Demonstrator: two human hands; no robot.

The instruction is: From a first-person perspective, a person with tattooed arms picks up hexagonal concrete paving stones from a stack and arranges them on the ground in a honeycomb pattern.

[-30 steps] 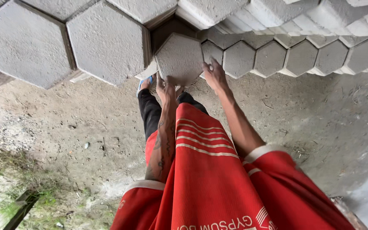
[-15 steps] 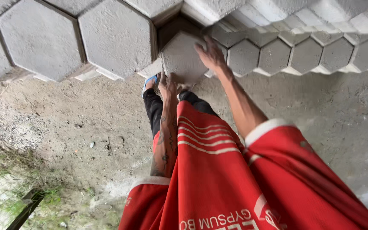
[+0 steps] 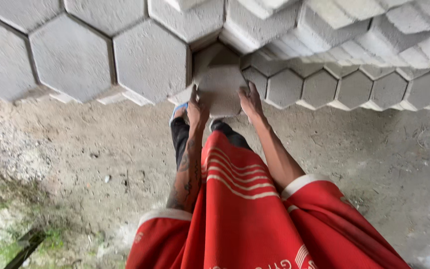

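Hexagonal paver (image 3: 221, 89) clamped at both edges by the left hand (image 3: 197, 109) and right hand (image 3: 250, 102); best kept level beside the laid block (image 3: 150, 62), fingertips clear of the gap

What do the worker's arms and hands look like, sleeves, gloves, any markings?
Both hands, left hand and right hand, are bare, no gloves. Short red sleeves with white cuffs end above the elbows. The left forearm carries dark tattoos; none visible on the right forearm.
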